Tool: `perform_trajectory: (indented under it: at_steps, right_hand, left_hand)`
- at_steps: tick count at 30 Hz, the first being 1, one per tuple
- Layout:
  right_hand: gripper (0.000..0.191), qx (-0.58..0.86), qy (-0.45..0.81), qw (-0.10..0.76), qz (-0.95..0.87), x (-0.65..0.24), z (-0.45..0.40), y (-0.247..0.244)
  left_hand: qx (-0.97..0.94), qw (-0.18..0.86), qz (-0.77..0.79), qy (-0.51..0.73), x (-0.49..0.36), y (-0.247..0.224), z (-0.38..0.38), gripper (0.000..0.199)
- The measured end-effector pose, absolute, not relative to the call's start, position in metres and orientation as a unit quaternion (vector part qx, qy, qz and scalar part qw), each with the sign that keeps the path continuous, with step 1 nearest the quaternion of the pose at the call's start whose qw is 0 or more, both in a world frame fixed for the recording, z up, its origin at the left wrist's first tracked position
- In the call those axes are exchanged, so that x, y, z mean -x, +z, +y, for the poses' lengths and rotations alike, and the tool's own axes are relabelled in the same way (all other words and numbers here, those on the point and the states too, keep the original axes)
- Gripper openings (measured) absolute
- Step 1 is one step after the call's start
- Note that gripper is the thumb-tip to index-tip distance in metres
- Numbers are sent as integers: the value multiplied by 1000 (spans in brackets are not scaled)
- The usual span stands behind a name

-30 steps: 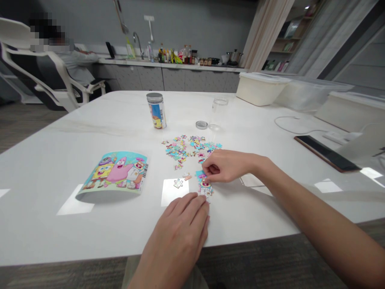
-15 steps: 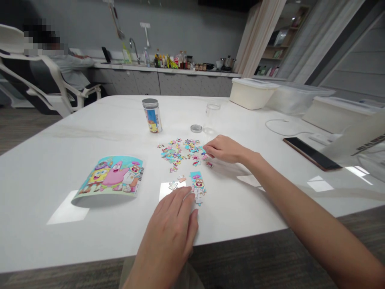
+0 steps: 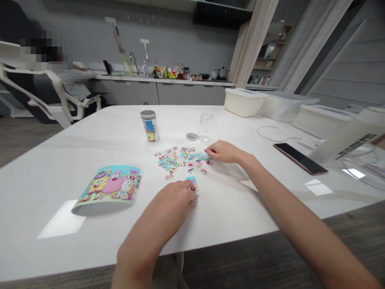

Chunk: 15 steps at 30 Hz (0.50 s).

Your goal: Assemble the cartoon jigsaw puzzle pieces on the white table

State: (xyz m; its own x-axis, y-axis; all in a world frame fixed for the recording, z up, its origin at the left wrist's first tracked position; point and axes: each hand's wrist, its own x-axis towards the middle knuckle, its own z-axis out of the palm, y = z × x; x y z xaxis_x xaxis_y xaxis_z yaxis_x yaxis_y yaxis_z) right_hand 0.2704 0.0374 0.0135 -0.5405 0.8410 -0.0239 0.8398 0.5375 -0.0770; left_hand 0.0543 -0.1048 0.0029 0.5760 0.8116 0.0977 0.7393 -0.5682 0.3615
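My left hand (image 3: 176,198) is bent over a narrow strip of joined jigsaw pieces (image 3: 191,179), its fingers curled onto the strip and covering most of it. At the right edge of a loose pile of jigsaw pieces (image 3: 168,161), my right hand (image 3: 221,151) is closed in a pinch; whatever lies between its fingertips is hidden. To the left lies a curved picture sheet (image 3: 112,184) with cartoon figures, bowed up off the table.
Behind the pile stand a lidded puzzle jar (image 3: 149,126), a loose metal lid (image 3: 191,137) and a clear jar (image 3: 206,126). A phone (image 3: 300,158), a white cable (image 3: 264,130) and storage boxes (image 3: 244,103) are on the right. A person sits on a chair (image 3: 54,86) far left.
My left hand has moved over the joined strip and curled its fingers, hiding pieces that showed before. My right hand stays beside the pile. The view has tilted up a little.
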Motion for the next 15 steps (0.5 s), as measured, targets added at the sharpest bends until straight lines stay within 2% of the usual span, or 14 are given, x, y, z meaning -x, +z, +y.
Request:
perform_trajectory:
  at_steps: [3,8,15]
  right_hand:
    - [38,490,43,7,-871,-274,39,14]
    - [38,492,53,11,-869,-279,41,16]
    - [29,490,65,16,-869,-282,36,20]
  left_hand:
    - [-872,127,450,145,-55,-2,-108,26]
    - [-857,1,424,294,-31,-24,-116,28]
    - [-811,-50,474,339,5,-36,-116,26]
